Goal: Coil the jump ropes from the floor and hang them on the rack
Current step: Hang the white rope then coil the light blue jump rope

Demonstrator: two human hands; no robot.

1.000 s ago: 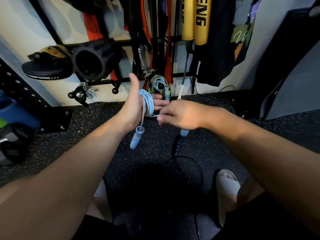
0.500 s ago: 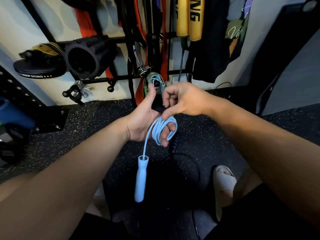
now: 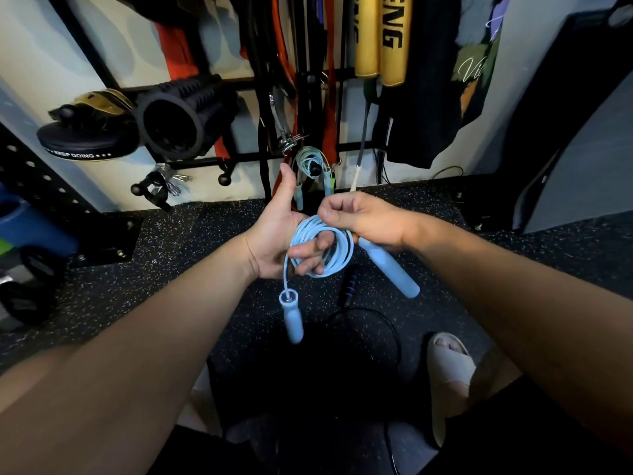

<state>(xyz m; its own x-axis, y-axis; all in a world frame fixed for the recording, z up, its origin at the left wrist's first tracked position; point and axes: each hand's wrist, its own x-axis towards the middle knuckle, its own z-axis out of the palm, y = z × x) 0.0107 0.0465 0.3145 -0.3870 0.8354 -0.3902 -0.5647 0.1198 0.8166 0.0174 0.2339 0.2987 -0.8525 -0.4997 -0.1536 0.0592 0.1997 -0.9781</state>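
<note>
1. Head view, nearest: a beige slide sandal (image 3: pixel 448 368) stands on the speckled black rubber floor (image 3: pixel 191 241). A black jump rope (image 3: pixel 370 313) lies on the floor between the forearms, its black-and-purple handle (image 3: pixel 348 284) below the hands.
2. Left hand (image 3: pixel 277 241): palm open, thumb raised, fingers (image 3: pixel 308 250) curled through the coiled light-blue jump rope (image 3: pixel 334 248). One blue handle (image 3: pixel 293 317) hangs below the coil on a short length of cord.
3. Right hand (image 3: pixel 370 217): fingers closed, pinching the coil at its top; the second blue handle (image 3: pixel 390 267) projects down from under the palm.
4. Farthest: the black wall rack (image 3: pixel 239 159) carries a coiled pale-blue rope (image 3: pixel 310 162), a foam roller (image 3: pixel 174 121) and a focus pad (image 3: pixel 85 142).
</note>
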